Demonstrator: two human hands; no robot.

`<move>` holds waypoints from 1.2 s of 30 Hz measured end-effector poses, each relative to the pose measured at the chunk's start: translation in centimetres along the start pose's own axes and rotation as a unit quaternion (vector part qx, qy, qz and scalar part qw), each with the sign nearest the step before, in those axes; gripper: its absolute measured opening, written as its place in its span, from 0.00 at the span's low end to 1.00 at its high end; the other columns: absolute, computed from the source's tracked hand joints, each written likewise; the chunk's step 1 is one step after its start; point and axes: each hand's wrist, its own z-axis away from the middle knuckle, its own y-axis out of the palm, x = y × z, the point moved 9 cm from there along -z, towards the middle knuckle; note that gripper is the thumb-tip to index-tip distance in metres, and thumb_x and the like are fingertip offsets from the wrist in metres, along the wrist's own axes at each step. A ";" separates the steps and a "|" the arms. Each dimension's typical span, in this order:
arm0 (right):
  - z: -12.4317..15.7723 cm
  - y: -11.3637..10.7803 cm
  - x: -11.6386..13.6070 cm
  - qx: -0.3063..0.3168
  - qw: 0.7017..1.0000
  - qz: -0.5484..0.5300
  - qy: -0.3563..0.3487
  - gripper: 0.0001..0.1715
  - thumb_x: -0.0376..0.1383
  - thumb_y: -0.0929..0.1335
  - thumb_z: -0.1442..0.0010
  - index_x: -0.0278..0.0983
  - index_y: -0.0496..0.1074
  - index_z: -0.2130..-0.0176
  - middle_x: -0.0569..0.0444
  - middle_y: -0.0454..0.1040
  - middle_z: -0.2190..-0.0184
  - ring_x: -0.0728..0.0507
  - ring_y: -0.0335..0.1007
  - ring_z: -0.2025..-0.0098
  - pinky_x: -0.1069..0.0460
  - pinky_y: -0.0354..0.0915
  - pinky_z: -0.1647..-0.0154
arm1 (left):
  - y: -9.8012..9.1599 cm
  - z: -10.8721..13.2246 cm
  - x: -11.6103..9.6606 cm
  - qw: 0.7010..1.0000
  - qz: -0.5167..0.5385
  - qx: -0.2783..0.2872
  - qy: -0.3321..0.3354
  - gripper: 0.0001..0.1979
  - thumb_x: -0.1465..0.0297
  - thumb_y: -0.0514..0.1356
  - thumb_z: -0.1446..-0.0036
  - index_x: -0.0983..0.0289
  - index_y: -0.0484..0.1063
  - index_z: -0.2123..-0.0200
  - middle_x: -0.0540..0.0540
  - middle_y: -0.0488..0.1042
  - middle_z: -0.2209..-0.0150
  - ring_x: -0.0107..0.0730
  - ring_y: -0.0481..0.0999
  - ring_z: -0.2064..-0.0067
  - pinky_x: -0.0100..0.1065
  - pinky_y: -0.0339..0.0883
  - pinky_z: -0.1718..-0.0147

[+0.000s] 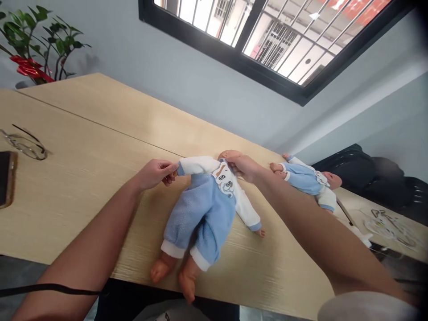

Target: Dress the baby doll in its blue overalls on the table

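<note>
A baby doll (207, 209) in a blue and white fleece suit lies on its back on the wooden table (100, 147), feet over the near edge. My left hand (157, 174) pinches the cuff of the doll's outstretched sleeve. My right hand (245, 167) is closed on the suit's collar by the doll's head, which it partly hides. A second doll (309, 180) in the same kind of suit lies further right on the table, touched by neither hand.
Eyeglasses (25, 145) and a dark phone (5, 178) lie at the table's left. A potted plant (33, 49) with red ribbon stands at the far left corner. A black chair (368, 174) is at the right, under a barred window (267, 31).
</note>
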 end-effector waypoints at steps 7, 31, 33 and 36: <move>3.6 1.0 4.4 -0.145 0.941 0.237 -0.191 0.12 0.35 0.64 0.34 0.37 0.77 0.60 0.50 0.80 0.62 0.44 0.74 0.62 0.51 0.63 0.63 | -0.2 0.0 -0.7 0.998 0.040 -0.052 0.003 0.25 0.47 0.65 0.41 0.64 0.72 0.74 0.52 0.72 0.77 0.27 0.72 0.77 0.28 0.69 0.80; 10.1 3.1 -9.3 -0.187 0.954 0.085 -0.219 0.02 0.35 0.67 0.35 0.39 0.71 0.61 0.49 0.76 0.61 0.39 0.69 0.57 0.46 0.63 0.54 | -1.8 -0.3 3.7 0.928 -0.370 -0.001 -0.043 0.25 0.48 0.46 0.31 0.59 0.68 0.71 0.50 0.71 0.74 0.37 0.70 0.72 0.33 0.61 0.71; 9.8 3.0 -10.4 -0.172 0.962 0.039 -0.207 0.02 0.35 0.67 0.34 0.39 0.69 0.62 0.52 0.75 0.65 0.41 0.68 0.61 0.48 0.61 0.59 | -1.7 -0.2 3.0 0.898 -0.441 0.002 -0.008 0.25 0.50 0.47 0.31 0.59 0.73 0.68 0.53 0.77 0.69 0.41 0.75 0.64 0.35 0.65 0.63; 9.6 2.3 -12.1 -0.182 0.961 -0.093 -0.187 0.06 0.40 0.65 0.32 0.40 0.67 0.61 0.56 0.72 0.68 0.44 0.66 0.68 0.50 0.60 0.66 | -1.8 0.0 2.2 0.872 -0.488 -0.005 0.021 0.25 0.53 0.47 0.31 0.59 0.79 0.62 0.58 0.81 0.57 0.46 0.76 0.51 0.39 0.66 0.49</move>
